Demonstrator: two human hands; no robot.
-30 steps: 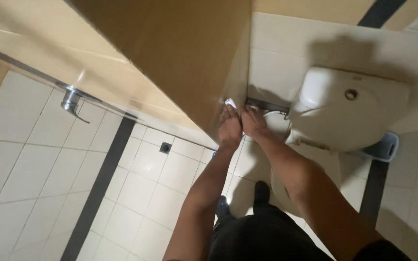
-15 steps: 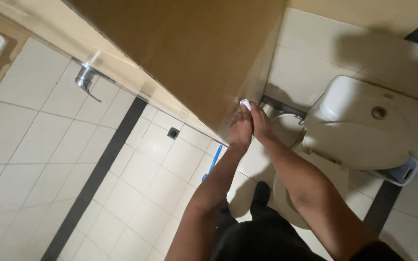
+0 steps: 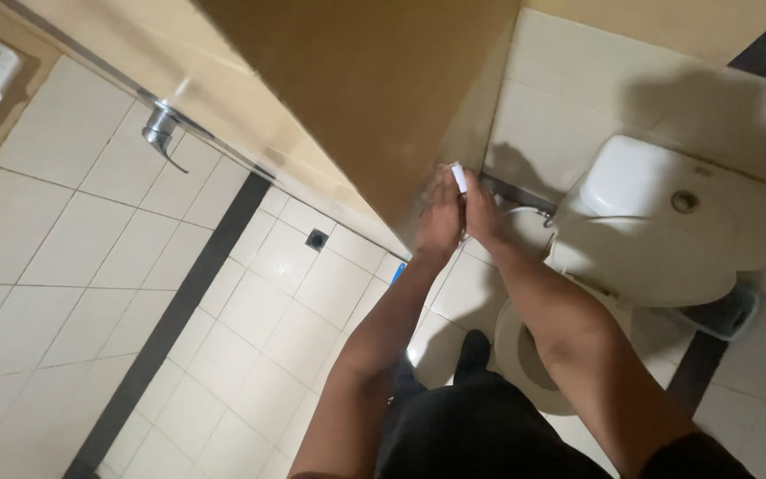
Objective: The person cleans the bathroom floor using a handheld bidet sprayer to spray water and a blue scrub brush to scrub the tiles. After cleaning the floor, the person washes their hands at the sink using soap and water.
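I see both hands pressed together at the edge of the brown door [image 3: 374, 98]. My left hand [image 3: 439, 220] and right hand [image 3: 482, 213] grasp a small white object [image 3: 458, 177], fingers clenched around it, its tip poking out above them. The toilet cistern [image 3: 667, 222] sits just right; a door handle [image 3: 161, 131] hangs well left over the tiled floor [image 3: 90, 266].

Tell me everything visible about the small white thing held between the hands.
The small white object is narrow and oblong, pale and smooth; its material cannot be told. It stands tilted, poking up between the left hand and the right hand, whose fingertips pinch its lower end. It sits beside the brown partition's edge.
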